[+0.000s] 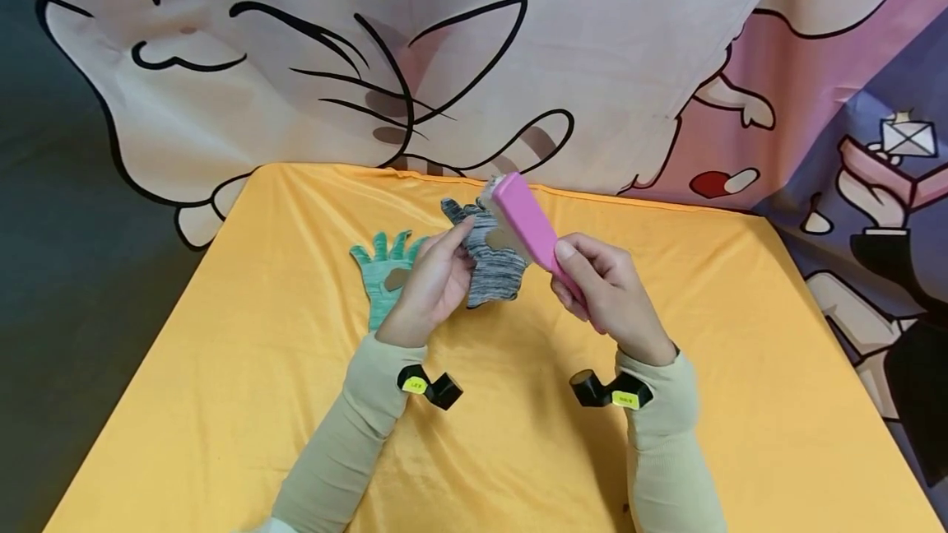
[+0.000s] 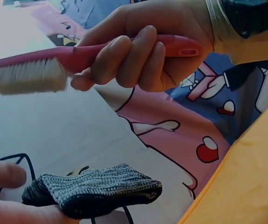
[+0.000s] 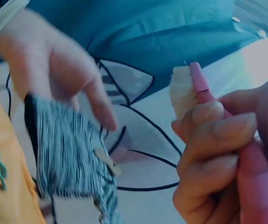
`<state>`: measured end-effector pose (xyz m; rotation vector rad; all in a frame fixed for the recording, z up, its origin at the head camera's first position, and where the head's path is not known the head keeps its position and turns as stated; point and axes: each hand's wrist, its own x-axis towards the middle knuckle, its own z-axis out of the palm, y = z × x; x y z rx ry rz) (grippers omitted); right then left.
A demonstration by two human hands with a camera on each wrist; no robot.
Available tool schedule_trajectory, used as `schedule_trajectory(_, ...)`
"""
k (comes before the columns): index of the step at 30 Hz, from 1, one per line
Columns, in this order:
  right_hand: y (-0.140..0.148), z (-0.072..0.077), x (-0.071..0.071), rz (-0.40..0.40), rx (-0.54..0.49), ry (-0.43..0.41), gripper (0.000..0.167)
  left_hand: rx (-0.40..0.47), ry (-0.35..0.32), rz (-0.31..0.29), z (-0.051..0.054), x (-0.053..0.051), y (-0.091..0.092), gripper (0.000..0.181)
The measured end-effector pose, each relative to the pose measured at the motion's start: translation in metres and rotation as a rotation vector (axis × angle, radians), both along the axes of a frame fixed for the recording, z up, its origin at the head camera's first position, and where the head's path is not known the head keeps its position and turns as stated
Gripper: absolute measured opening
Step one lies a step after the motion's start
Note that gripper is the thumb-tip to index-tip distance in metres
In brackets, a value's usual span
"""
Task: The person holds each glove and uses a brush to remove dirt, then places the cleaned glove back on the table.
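Note:
A grey-and-black knitted glove [image 1: 498, 274] with a brown patch lies across the fingers of my left hand [image 1: 433, 290], above the table. Both wrist views show the left thumb [image 3: 100, 105] standing apart from the cloth; the other fingers are mostly hidden under the glove. My right hand [image 1: 609, 293] grips a pink brush [image 1: 527, 220] by its handle, fingers curled round it. Pale bristles [image 2: 30, 77] face down in the left wrist view, with a gap above the glove. A green glove [image 1: 383, 274] with a brown patch lies on the table, partly behind the left hand.
A yellow cloth [image 1: 244, 401] covers the table. Behind its far edge hangs a curtain [image 1: 607, 56] printed with a cartoon cat and other figures. A small black camera with a yellow label sits on each wrist.

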<state>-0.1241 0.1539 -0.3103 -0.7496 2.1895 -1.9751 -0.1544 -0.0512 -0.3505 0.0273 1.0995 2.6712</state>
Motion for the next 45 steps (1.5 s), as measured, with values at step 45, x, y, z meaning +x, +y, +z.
schedule_trajectory(45,-0.004,0.022,0.006,-0.191,0.392,-0.038,0.018,0.025,0.085,0.062,0.017,-0.001,-0.020,0.028)
